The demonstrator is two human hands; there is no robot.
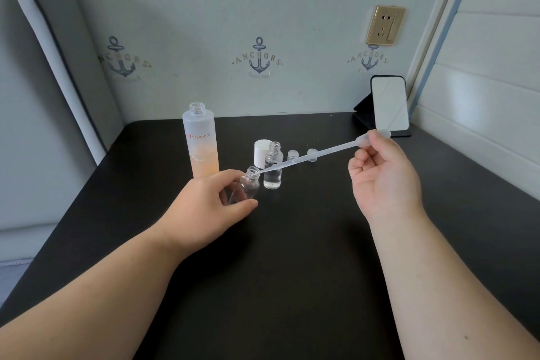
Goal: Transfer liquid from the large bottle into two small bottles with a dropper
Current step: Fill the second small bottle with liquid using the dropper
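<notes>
Dark tabletop [292, 257] is standing against a pale wall printed with anchor motifs, and all the task items are grouped near its far centre. The large bottle [201, 142] is standing upright and uncapped at the far left of the group, holding peach-tinted liquid in its lower part. A white cap [261, 152] is sitting just behind the filled small bottle [273, 166], which is upright, open, and showing clear liquid in its lower half. Two small caps [293, 155] are lying to the right of it.

The left hand [204, 202] is gripping the second small bottle [247, 185] with thumb and fingers curled round its body, tilting its mouth up and to the right. This bottle appears almost empty. The right hand [382, 172] is pinching the bulb of the dropper [309, 156] between thumb and forefinger, the other fingers loosely curled.

The dropper's long axis is running from the bulb at far right down and leftward to the tip, which is lying at the rim of the tilted bottle's mouth. Whether the tip is inside the neck cannot be told. The tilted mouth is facing along that axis, so the coming squeeze depends on keeping tip and neck aligned; the left hand is the nearer one for correcting any offset
</notes>
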